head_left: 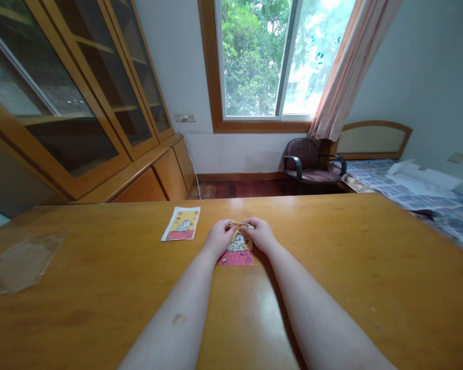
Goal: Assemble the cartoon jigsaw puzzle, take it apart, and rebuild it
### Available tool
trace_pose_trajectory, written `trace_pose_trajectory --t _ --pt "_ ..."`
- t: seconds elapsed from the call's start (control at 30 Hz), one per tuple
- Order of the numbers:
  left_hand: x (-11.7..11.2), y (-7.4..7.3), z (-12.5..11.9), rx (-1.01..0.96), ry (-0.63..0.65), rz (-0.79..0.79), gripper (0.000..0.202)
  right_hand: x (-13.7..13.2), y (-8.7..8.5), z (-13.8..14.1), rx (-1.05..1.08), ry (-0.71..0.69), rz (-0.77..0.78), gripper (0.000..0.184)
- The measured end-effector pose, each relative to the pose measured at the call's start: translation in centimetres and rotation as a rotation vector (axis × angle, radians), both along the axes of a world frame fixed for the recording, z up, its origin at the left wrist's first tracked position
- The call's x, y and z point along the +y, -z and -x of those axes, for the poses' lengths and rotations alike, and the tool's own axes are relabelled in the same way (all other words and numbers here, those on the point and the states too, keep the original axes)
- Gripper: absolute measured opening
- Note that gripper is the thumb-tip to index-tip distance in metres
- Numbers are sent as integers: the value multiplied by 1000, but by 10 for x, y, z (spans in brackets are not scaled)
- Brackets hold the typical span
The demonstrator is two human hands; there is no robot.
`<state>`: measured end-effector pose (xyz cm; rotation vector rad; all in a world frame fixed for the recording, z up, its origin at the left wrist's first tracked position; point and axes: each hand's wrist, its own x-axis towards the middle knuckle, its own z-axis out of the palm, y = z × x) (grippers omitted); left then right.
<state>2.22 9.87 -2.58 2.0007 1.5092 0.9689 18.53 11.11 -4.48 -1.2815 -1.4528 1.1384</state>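
Note:
In the middle of the table, a small cartoon picture (239, 252) lies with a white animal on yellow above a pink band. My left hand (220, 238) is at its upper left, fingers closed on the top edge. From the upper right, my right hand (261, 234) pinches the same edge, its fingertips close to those of the left. The fingers hide the upper corners, and the fine detail of the edge between them is too small to make out. To the left lies a matching card (183, 224) with a white border, apart from both hands.
A clear plastic sheet or bag (21, 262) lies flat at the left of the wooden table (332, 246). Beyond the far edge stand a maroon armchair (310, 159) and a bed (374, 172). A glass-door cabinet (111, 103) rises at the left.

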Motion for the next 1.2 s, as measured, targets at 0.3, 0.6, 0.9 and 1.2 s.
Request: trace_pose_trajectory --t 0.3,0.6,0.9,1.2 --pt "-2 -1 -1 -60 -21 5 19 -1 -7 -1 -96 44 -35 18" --pt "1 3 0 -76 15 -10 21 -1 -5 -1 -106 6 -51 22" --pt "-1 -1 0 -66 -23 -8 19 1 -3 -2 -115 39 -55 18" --pt "0 0 0 -74 -24 -3 20 3 0 -2 -129 13 -65 18"
